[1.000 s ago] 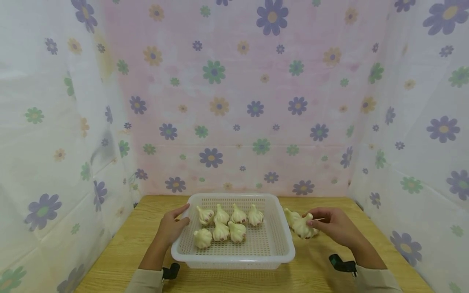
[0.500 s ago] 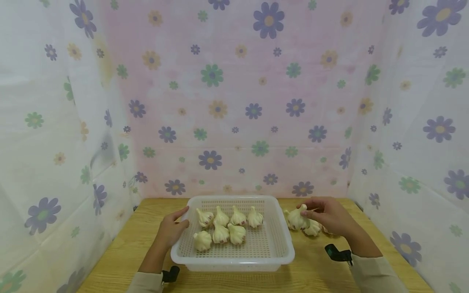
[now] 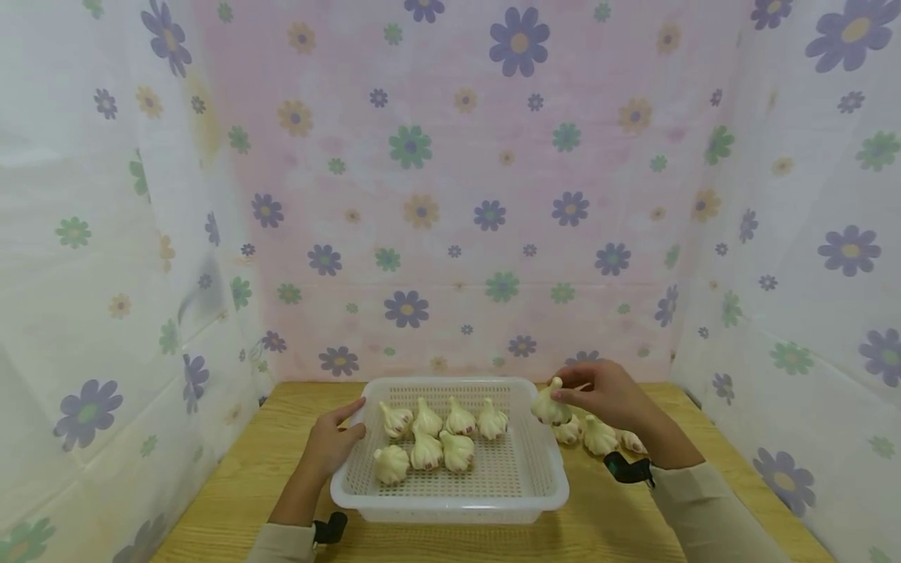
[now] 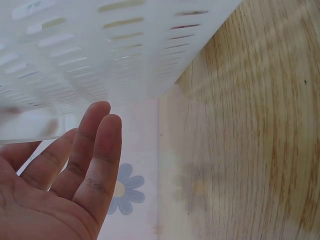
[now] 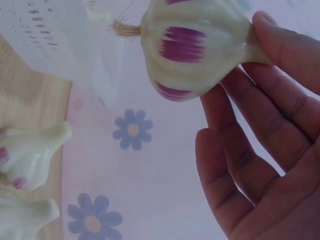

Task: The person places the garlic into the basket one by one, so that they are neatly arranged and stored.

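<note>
My right hand (image 3: 611, 392) pinches a garlic bulb (image 3: 551, 403) by its stem, above the right rim of a white plastic basket (image 3: 450, 504). In the right wrist view, the raised garlic bulb (image 5: 182, 47) shows purple streaks and a tuft of roots. The thumb and fingers meet at the stem end. My left hand (image 3: 331, 443) grips the basket's left rim, thumb over the rim. From the left wrist view, its fingers (image 4: 102, 155) lie outside, beneath the rim. Several garlic bulbs (image 3: 425, 450) sit inside the basket, mostly toward its back and left.
More garlic bulbs (image 3: 600, 436) lie on the wooden table (image 3: 598, 516), just right of the basket. Flowered cloth (image 3: 450, 234) encloses the table at the back and both sides.
My right hand has lifted the garlic bulb from the group on the table and carried it left to the basket's right rim. The left hand stays at the basket.
</note>
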### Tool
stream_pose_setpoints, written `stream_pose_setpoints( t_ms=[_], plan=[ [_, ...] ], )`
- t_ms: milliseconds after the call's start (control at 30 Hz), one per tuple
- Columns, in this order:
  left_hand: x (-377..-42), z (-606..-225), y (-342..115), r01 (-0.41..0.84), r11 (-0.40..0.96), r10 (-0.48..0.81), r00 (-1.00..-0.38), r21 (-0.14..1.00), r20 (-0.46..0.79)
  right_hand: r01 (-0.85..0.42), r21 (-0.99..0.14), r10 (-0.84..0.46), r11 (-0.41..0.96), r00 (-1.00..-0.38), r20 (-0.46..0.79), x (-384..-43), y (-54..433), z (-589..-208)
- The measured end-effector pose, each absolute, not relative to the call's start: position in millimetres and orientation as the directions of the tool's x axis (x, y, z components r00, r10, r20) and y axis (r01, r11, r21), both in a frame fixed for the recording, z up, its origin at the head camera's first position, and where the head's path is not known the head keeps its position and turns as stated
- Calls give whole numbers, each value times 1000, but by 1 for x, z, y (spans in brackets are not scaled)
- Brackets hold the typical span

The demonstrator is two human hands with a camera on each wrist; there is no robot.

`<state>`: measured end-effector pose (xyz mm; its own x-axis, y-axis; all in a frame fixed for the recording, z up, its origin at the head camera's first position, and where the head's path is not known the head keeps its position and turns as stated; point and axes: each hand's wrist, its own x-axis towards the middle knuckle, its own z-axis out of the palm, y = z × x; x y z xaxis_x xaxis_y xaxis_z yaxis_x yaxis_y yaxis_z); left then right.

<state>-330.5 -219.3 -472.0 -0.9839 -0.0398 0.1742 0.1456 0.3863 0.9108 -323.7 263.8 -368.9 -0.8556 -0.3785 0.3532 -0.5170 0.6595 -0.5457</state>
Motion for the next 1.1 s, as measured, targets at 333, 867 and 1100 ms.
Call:
stream_pose_setpoints(
  t_ms=[333, 867, 1100],
  plan=[
    [-332, -473, -220, 142, 383, -44, -984, 913, 172, -543, -601, -419, 586, -839, 348, -339, 246, -361],
    [-332, -473, -220, 147, 380, -38, -984, 913, 174, -402, -744, -441, 534, -883, 161, -363, 209, -383],
    [-331, -473, -220, 144, 373, -36, -985, 917, 170, -293, -786, -395, 544, -916, 68, -372, 198, -396]
  ],
)
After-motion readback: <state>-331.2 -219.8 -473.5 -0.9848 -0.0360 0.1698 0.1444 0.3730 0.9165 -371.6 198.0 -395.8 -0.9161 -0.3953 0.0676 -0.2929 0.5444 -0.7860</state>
